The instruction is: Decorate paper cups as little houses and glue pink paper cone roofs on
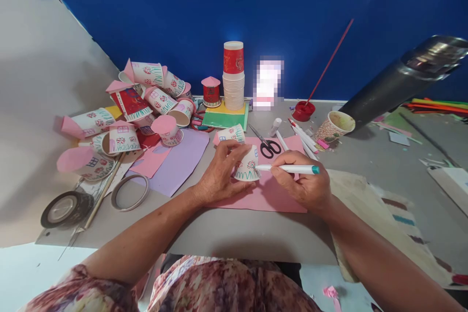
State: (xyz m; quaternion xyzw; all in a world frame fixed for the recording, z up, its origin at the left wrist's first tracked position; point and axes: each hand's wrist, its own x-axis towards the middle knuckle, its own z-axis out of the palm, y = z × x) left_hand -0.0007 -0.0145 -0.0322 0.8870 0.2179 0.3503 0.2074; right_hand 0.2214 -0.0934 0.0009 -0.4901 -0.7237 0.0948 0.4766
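A white paper cup (247, 165) with red flowers, green grass strokes and a blue window drawn on it stands upside down over pink paper (270, 201). Wrapped around its left side is my left hand (221, 173). My right hand (303, 183) grips a white marker (288, 169) with a teal end, its tip at the cup's right side. Just behind the cup lies another decorated cup (236, 133). Black-handled scissors (269, 148) rest on the pink paper between the hands, farther back.
Decorated cups (126, 136) pile up at the left, near tape rolls (63, 208) and purple paper (186, 158). Behind stand a cup stack (233, 90) and a red pot (303, 110). To the right are markers (305, 140), a patterned cup (334, 129), a dark cylinder (391, 90) and a cloth (358, 214).
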